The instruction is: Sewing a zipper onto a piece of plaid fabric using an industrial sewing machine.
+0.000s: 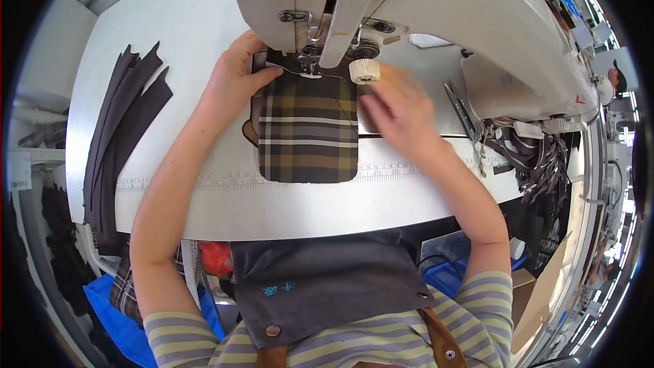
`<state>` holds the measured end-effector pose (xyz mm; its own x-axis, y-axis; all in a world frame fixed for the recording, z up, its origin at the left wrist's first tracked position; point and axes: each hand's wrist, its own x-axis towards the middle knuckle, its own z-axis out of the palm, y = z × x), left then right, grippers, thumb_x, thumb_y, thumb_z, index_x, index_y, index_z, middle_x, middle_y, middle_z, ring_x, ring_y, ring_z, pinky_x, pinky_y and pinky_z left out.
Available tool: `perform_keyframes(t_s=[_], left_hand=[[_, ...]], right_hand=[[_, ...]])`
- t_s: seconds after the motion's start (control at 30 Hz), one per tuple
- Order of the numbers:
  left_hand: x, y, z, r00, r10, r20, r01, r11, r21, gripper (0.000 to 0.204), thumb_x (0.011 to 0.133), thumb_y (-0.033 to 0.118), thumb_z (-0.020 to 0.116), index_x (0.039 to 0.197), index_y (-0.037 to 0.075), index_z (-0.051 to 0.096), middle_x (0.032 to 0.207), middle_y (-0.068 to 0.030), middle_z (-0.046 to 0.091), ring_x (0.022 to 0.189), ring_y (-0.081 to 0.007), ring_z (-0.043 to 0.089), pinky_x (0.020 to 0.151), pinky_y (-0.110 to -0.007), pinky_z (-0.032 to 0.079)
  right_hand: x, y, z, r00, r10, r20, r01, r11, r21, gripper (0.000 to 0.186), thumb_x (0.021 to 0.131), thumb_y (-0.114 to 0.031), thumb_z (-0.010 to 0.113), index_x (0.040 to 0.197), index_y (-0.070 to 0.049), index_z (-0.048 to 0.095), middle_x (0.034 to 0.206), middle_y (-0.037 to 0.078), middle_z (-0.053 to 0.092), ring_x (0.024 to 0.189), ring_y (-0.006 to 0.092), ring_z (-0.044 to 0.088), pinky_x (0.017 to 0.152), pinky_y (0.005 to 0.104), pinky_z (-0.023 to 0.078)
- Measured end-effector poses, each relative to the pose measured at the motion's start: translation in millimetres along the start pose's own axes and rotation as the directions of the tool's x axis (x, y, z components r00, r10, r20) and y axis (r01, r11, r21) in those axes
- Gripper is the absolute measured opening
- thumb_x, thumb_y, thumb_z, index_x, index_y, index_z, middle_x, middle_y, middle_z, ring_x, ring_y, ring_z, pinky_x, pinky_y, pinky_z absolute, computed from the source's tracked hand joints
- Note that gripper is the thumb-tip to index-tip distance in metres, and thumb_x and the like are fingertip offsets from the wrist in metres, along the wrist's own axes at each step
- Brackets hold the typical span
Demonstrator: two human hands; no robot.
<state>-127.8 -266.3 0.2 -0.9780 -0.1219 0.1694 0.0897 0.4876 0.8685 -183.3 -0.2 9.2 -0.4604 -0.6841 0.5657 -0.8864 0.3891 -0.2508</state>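
Note:
A plaid fabric piece in dark grey, olive and white, with rounded lower corners, lies flat under the presser foot of a white sewing machine. Darker cloth shows along its left side. My left hand pinches the cloth at its upper left edge, the thumb on top beside the foot. On the other side, my right hand is at the upper right edge of the piece, blurred by motion. Its fingertips are partly hidden behind the machine's cream knob, so its grip is unclear.
Dark fabric strips lie on the white table at left. Thread snips rest at right, near a heap of dark trimmings. A printed ruler scale crosses the table. Blue bins stand below its front edge.

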Motion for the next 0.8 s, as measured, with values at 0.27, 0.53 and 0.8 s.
perform_keyframes(t_s=[0.27, 0.53, 0.8], left_hand=[[-26, 15, 11, 0.845, 0.474, 0.249, -0.493, 0.508, 0.707, 0.012, 0.082, 0.002, 0.057, 0.093, 0.003, 0.062, 0.117, -0.0105, 0.065, 0.119, -0.0260, 0.056, 0.109, -0.049, 0.033], [-39, 20, -6, 0.968, 0.120, 0.219, -0.144, 0.985, 0.097, 0.010, 0.092, 0.009, 0.057, 0.094, 0.000, 0.058, 0.120, -0.0128, 0.065, 0.109, -0.0262, 0.061, 0.090, -0.035, 0.047], [-148, 51, -31, 0.923, -0.008, 0.385, 0.115, 0.960, -0.254, 0.001, 0.087, -0.001, 0.061, 0.088, 0.000, 0.061, 0.119, -0.0167, 0.066, 0.113, -0.0269, 0.062, 0.110, -0.044, 0.031]], right_hand=[[-83, 53, -67, 0.947, 0.313, -0.075, -0.297, 0.757, -0.582, 0.025, 0.089, -0.007, 0.059, 0.112, 0.000, 0.059, 0.104, 0.013, 0.066, 0.095, 0.0293, 0.063, 0.078, 0.0378, 0.052], [-67, 34, -68, 0.758, 0.644, -0.106, -0.632, 0.765, 0.126, 0.018, 0.096, -0.015, 0.057, 0.109, -0.002, 0.058, 0.088, 0.011, 0.065, 0.070, 0.0168, 0.063, 0.066, 0.0310, 0.051], [-33, -39, -44, 0.959, 0.265, 0.098, -0.275, 0.954, 0.115, 0.029, 0.082, -0.015, 0.073, 0.107, -0.006, 0.062, 0.088, 0.007, 0.065, 0.077, 0.0181, 0.063, 0.069, 0.0298, 0.050]])
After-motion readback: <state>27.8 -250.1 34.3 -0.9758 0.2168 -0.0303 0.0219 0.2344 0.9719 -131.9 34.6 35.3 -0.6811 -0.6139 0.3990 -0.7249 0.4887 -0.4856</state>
